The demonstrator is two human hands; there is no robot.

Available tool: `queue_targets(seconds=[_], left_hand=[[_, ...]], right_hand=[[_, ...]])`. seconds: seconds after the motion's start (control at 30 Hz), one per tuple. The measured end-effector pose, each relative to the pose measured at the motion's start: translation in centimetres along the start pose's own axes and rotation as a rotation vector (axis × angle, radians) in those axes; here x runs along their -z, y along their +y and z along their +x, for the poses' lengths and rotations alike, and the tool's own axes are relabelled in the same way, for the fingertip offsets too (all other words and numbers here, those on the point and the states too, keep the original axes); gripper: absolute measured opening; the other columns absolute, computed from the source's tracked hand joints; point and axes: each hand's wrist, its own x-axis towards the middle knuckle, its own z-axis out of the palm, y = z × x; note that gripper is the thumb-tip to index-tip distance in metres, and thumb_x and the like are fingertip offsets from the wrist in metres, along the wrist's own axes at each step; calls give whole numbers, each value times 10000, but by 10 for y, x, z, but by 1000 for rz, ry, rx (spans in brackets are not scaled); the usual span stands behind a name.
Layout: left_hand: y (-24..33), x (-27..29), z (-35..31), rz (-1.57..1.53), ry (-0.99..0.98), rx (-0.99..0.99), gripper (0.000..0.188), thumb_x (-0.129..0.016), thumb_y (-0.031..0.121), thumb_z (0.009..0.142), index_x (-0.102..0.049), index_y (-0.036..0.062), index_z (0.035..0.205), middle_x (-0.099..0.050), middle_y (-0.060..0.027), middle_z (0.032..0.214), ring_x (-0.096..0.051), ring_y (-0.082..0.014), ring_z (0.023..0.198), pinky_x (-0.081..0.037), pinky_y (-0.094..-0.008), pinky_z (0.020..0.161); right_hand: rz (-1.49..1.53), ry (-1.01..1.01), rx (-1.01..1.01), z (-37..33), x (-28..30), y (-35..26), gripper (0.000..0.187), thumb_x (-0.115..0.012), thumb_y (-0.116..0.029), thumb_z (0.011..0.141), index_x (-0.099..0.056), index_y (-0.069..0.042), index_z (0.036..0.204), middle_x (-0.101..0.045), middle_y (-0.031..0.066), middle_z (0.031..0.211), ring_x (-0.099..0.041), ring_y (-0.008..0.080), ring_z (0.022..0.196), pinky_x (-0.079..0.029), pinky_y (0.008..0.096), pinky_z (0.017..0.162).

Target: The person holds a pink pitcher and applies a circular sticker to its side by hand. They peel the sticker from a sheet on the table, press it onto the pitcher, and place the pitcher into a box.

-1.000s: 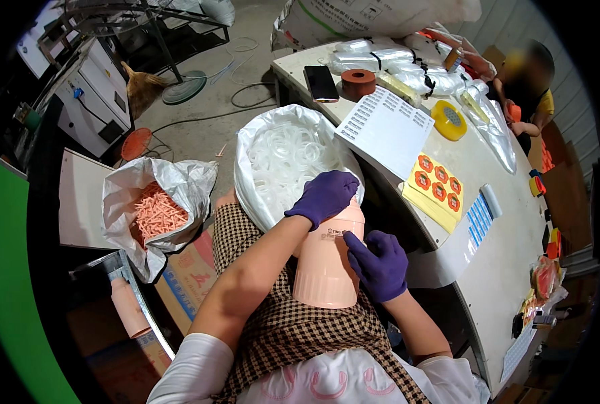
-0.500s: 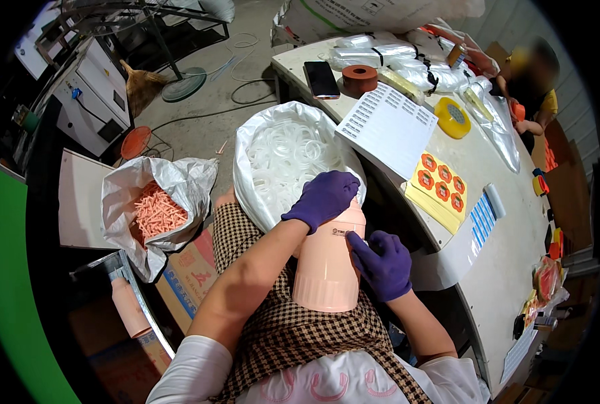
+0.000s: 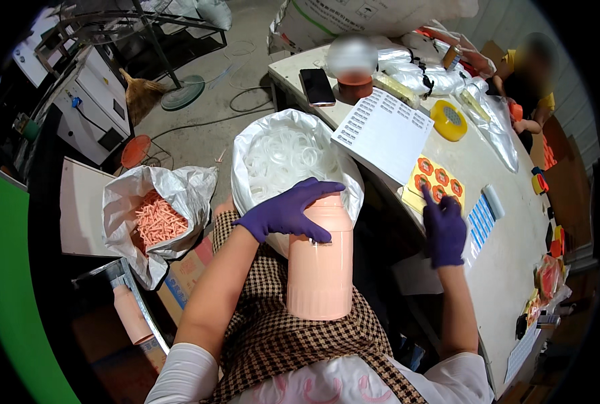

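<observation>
1. The bottle (image 3: 320, 283) is held round its upper end by the left hand (image 3: 285, 210), over the apron (image 3: 300, 347), beyond the bench's (image 3: 481, 310) left edge; it could be dropped if that grip is loosened.
2. The right hand (image 3: 444, 232) is poised at the stickers (image 3: 441, 176) by that edge, index finger extended; whether anything is pinched cannot be told. They could be dragged off by a careless brush.

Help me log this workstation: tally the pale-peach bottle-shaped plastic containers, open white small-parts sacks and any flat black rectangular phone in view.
Pale-peach bottle-shaped plastic containers: 2
Open white small-parts sacks: 2
Flat black rectangular phone: 1
Total: 5
</observation>
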Motion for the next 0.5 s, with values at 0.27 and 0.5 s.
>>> queue_targets(seconds=[0.27,0.5], left_hand=[[10,40,-8,-296,616,131,382,-686,136,882,-661,-15,1232,-675,-97,1164,-604,-155,1059,-488,-311,958],[31,-19,39,-435,975,-46,427,-615,26,919,-552,-7,1340,-611,-82,1205,-567,-170,1102,-457,-304,977]], right_hand=[[1031,-549,400,-79,25,-44,1161,-883,-462,713,-230,-27,1568,-334,197,1585,-304,322,1482,-290,402,1194],[1416,-373,-392,-95,2,-60,570,-572,-219,978,-407,-86,1506,-612,146,1354,-574,208,1261,-448,390,1076]])
